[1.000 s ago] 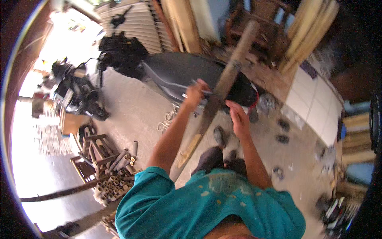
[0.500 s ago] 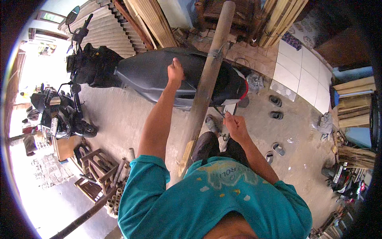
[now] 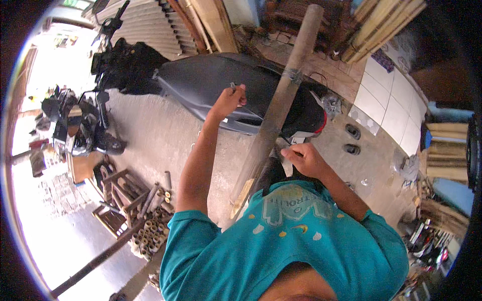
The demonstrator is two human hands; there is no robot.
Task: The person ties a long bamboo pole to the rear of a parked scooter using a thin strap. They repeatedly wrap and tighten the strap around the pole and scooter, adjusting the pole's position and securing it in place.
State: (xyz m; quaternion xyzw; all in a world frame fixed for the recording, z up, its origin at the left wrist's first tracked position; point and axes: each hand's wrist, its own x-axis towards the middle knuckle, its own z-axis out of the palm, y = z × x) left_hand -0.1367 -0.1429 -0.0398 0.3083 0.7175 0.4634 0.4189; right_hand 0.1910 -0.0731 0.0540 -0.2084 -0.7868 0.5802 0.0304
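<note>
My left hand (image 3: 232, 103) is closed above the motorbike's long black seat (image 3: 201, 75). A small dark end pokes out at the top of its fingers, too small to name. My right hand (image 3: 309, 160) is closed as well, near the red-tipped tail of the motorbike; what its fingers hold, if anything, is hidden. A long round pole (image 3: 281, 100) slants between my hands, crossing over the rear of the seat. A dark band is tied round its upper part.
A second motorbike (image 3: 75, 125) stands at the left. Below it are a wooden rack (image 3: 123, 198) and a bundle of cut tubes (image 3: 149, 236). Dark sandals (image 3: 352, 131) lie on the floor at the right, near white tiles (image 3: 386, 95). Bamboo strips (image 3: 384, 30) lean at the back.
My left hand has turned, and its thumb no longer points straight up. Relative to the motorbike, it has come nearer the seat's near edge. The whole view has shifted slightly.
</note>
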